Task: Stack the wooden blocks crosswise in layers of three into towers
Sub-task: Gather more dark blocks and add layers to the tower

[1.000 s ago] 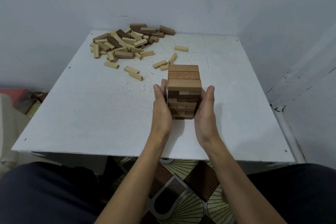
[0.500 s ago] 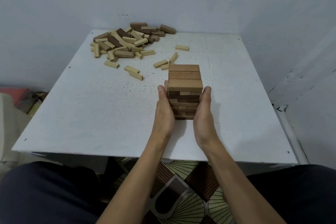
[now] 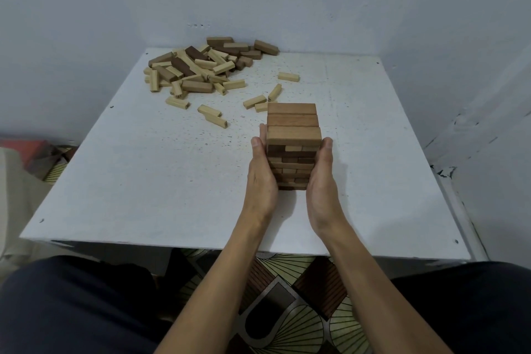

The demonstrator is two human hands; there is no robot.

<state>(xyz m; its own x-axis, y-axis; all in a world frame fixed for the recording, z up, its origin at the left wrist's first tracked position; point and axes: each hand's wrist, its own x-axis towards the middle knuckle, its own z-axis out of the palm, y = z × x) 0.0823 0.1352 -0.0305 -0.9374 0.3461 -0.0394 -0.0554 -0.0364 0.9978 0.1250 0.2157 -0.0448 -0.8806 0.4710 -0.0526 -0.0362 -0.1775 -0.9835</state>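
Both grips, left hand (image 3: 261, 178) and right hand (image 3: 321, 182), press open-palmed against opposite sides of the tower (image 3: 293, 137) between them.

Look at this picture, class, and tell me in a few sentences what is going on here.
A person at a white table presses the left hand and right hand flat against opposite sides of a wooden block tower, seemingly squaring it up. Its top layer holds three blocks. A pile of loose blocks lies at the table's far left corner, with a few scattered nearer.
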